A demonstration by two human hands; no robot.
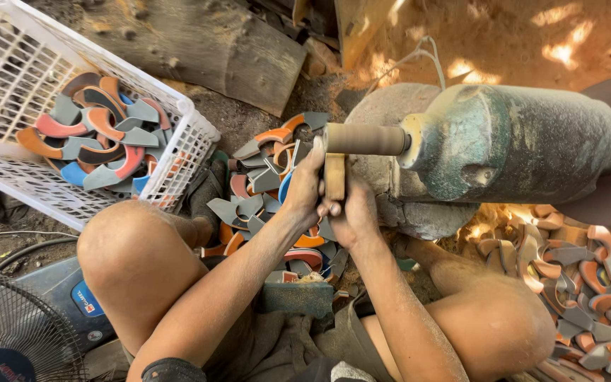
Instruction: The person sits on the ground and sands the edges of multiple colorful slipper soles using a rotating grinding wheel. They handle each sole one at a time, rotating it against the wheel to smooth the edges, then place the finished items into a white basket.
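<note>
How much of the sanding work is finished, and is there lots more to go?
Hard to say which pile is finished. Some curved pieces lie in the white basket. Both hands, left hand and right hand, press one piece against the sanding drum. Many more lie in the heap below the hands and the heap at right.
</note>
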